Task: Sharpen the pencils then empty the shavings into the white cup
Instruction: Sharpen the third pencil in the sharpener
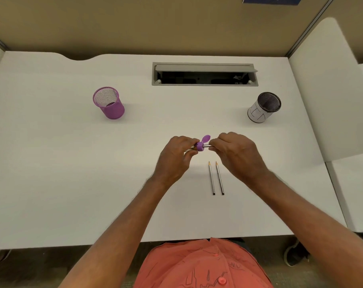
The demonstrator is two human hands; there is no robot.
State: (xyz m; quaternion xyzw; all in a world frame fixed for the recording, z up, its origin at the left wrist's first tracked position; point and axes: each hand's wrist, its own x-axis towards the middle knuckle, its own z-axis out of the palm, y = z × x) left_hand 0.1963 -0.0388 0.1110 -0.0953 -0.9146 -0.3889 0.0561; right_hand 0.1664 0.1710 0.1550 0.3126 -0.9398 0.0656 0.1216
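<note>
Gripping a purple sharpener (201, 144) with its lid flipped up, the left hand (176, 156) holds it above the white bench (72, 183), while the right hand (236, 151) pinches a pencil (208, 145) pushed into it. Two more pencils (216, 178) lie side by side just below the hands; purple mesh cup (110, 103) far left, white cup (262, 108) far right, both upright.

Bright, even overhead light; desk (72, 183) nearly washed out, no hard glare. Soft faint shadows under both cups and hands. Wide-angle bend at edges, desk sides curve; slight softness overall, sign (273, 0) at top blurred.
</note>
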